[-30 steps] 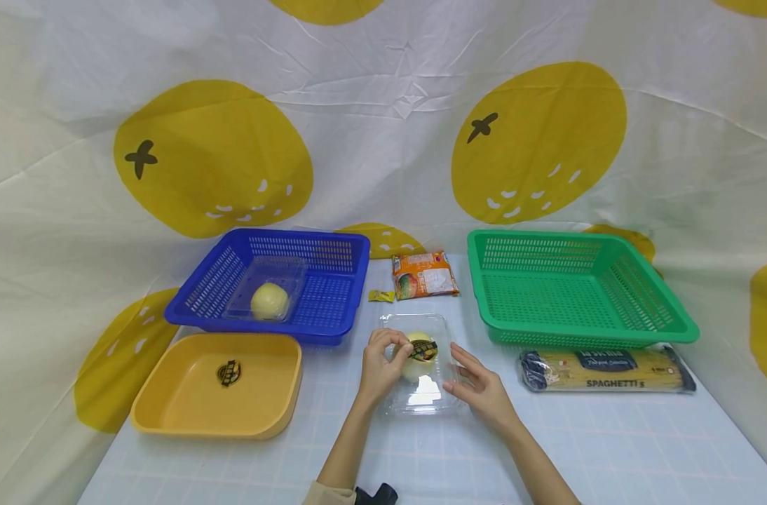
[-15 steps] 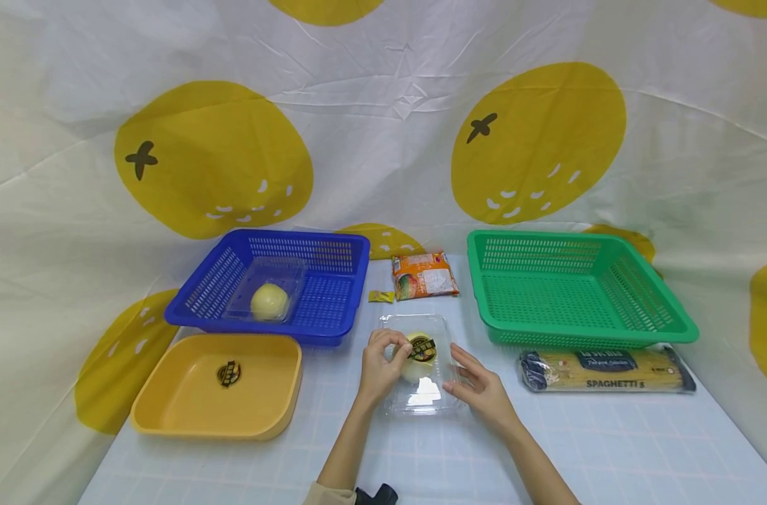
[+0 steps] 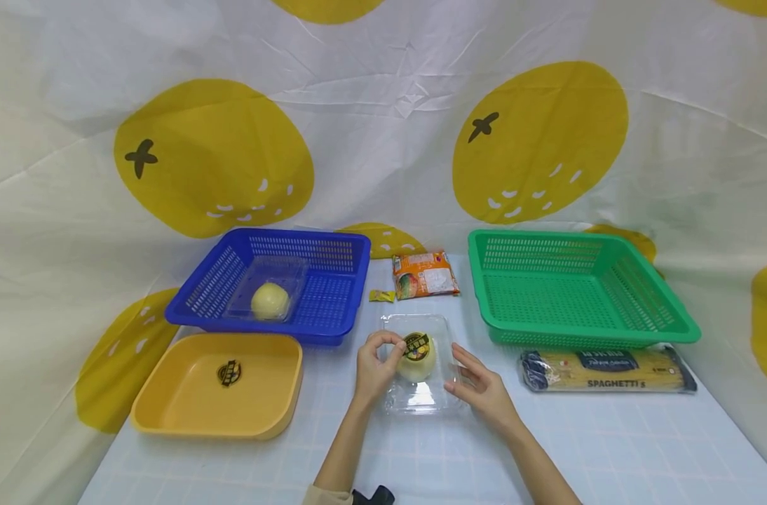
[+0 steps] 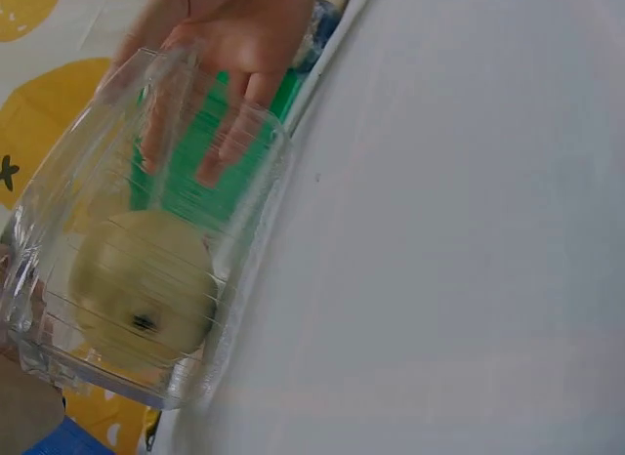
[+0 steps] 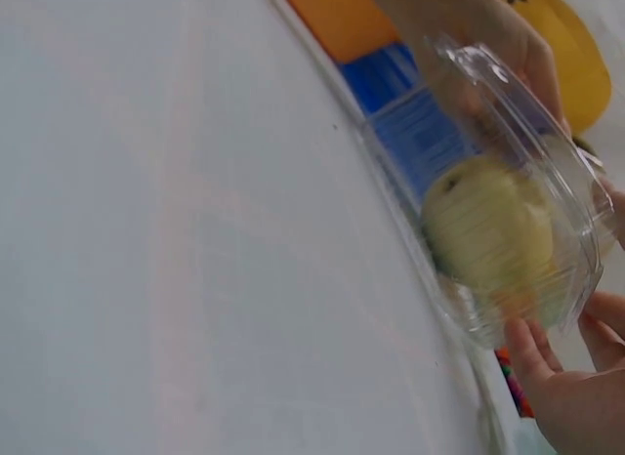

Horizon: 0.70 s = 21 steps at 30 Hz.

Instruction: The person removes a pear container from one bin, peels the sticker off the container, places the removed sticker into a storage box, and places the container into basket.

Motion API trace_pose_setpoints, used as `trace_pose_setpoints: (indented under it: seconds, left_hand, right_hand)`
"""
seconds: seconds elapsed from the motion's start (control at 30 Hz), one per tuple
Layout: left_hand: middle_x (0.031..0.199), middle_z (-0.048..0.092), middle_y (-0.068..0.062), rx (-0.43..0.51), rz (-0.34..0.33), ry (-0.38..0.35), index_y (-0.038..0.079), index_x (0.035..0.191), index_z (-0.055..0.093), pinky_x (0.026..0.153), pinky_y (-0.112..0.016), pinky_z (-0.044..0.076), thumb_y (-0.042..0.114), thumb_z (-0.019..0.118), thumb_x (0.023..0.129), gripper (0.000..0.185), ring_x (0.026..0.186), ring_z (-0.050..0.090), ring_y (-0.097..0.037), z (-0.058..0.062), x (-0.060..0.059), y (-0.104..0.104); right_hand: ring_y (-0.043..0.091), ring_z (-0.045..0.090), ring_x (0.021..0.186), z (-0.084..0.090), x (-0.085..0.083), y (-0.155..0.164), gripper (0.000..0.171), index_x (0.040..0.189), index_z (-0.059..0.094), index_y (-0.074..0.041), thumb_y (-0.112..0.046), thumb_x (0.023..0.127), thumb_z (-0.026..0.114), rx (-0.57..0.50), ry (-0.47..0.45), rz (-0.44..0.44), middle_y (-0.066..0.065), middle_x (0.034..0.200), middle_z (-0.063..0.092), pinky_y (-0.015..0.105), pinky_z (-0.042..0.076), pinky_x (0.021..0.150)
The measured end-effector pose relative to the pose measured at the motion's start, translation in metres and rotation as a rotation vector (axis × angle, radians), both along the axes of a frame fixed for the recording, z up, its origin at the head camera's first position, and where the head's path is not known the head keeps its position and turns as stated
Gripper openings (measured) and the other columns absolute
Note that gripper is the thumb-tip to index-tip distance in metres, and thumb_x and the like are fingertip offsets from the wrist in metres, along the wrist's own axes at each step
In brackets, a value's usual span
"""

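Observation:
In the head view a clear plastic clamshell box (image 3: 421, 401) stands on the table with a pale yellow round fruit (image 3: 416, 369) inside; a dark stem end shows on the fruit (image 4: 146, 289) in the left wrist view. My left hand (image 3: 375, 368) pinches the left edge of a round black-and-gold sticker (image 3: 416, 346) between thumb and forefinger, over the lid. At the box's right side, my right hand (image 3: 481, 393) touches the wall with fairly straight fingers, thumb toward the front. Through the plastic, right-hand fingers (image 4: 229, 147) show in the left wrist view.
A blue basket (image 3: 339, 330) at back left holds another boxed fruit (image 3: 270, 301). Before it sits an orange-yellow tray (image 3: 188, 393) with a similar sticker (image 3: 228, 373). A green basket (image 3: 585, 333), spaghetti pack (image 3: 604, 372), orange packet (image 3: 425, 275) and small yellow packet (image 3: 381, 296) lie around.
My left hand and the pinched sticker have shifted slightly left and back over the lid, so more of the fruit shows. My right hand stays at the box's side.

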<state>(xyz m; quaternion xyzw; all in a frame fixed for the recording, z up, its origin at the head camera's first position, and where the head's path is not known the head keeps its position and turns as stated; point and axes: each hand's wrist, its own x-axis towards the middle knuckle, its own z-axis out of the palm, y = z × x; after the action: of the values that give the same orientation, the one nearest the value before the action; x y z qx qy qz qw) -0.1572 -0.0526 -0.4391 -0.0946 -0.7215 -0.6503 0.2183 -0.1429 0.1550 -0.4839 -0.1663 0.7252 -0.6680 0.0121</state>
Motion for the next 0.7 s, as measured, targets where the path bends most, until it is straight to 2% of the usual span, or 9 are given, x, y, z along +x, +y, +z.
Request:
trace_pose_setpoints:
  seconds: [0.17,0.27,0.37,0.43,0.6,0.63,0.7]
  left_hand:
    - [0.084,0.064,-0.026,0.062,-0.033,-0.021,-0.016,0.08,0.06,0.093,-0.03,0.044,-0.01,0.063,0.079,0.007,0.087,0.061,-0.029,0.006,0.002,-0.005]
    - [0.083,0.064,-0.024,0.107,-0.059,-0.026,-0.017,0.081,0.059,0.093,-0.029,0.046,-0.013,0.06,0.08,0.004,0.086,0.061,-0.024,-0.001,-0.001,-0.01]
    - [0.085,0.063,-0.021,0.121,-0.053,-0.014,-0.017,0.084,0.059,0.089,-0.027,0.049,-0.012,0.061,0.081,0.006,0.087,0.06,-0.02,-0.008,-0.003,-0.018]
    - [0.087,0.063,-0.017,0.128,-0.032,-0.034,-0.017,0.085,0.059,0.087,-0.029,0.051,-0.012,0.061,0.081,0.007,0.087,0.06,-0.02,-0.003,0.001,-0.024]
    - [0.088,0.062,-0.012,0.127,0.042,-0.076,-0.018,0.088,0.058,0.079,-0.023,0.053,-0.014,0.061,0.082,0.008,0.084,0.061,-0.014,0.008,0.015,-0.052]
    - [0.087,0.062,-0.01,0.128,0.059,-0.074,-0.018,0.088,0.058,0.077,-0.019,0.052,-0.013,0.061,0.082,0.008,0.082,0.061,-0.011,0.006,0.016,-0.059]
    - [0.086,0.061,-0.009,0.133,0.105,-0.092,-0.018,0.088,0.057,0.074,-0.015,0.051,-0.014,0.06,0.082,0.008,0.08,0.059,-0.005,0.01,0.021,-0.073]
  right_hand:
    - [0.047,0.04,0.122,0.0,0.0,0.0,0.061,0.136,0.039,0.012,0.002,0.083,0.067,0.009,0.012,0.002,0.025,0.148,0.028,0.018,0.046,0.09]
    - [0.043,0.043,0.122,0.0,0.0,0.001,0.061,0.136,0.039,0.012,0.001,0.082,0.068,0.016,0.017,-0.005,0.025,0.148,0.029,0.018,0.046,0.091]
    - [0.034,0.048,0.121,-0.002,-0.001,0.002,0.061,0.135,0.039,0.013,0.002,0.082,0.067,0.005,0.032,0.0,0.026,0.147,0.03,0.018,0.046,0.091]
    - [0.029,0.05,0.12,-0.002,-0.001,0.002,0.06,0.135,0.039,0.013,0.003,0.082,0.067,-0.003,0.042,0.007,0.026,0.147,0.03,0.019,0.047,0.09]
    - [0.04,0.046,0.121,-0.002,0.0,0.002,0.061,0.135,0.039,0.012,0.002,0.082,0.068,-0.011,0.026,0.01,0.025,0.147,0.029,0.02,0.048,0.089]
    - [0.042,0.044,0.121,-0.001,0.0,0.001,0.061,0.135,0.04,0.012,0.002,0.082,0.068,-0.008,0.024,0.008,0.025,0.147,0.03,0.019,0.048,0.089]
    - [0.041,0.045,0.121,0.0,0.0,0.001,0.061,0.135,0.04,0.011,0.001,0.082,0.068,-0.007,0.018,0.002,0.024,0.147,0.03,0.02,0.048,0.089]
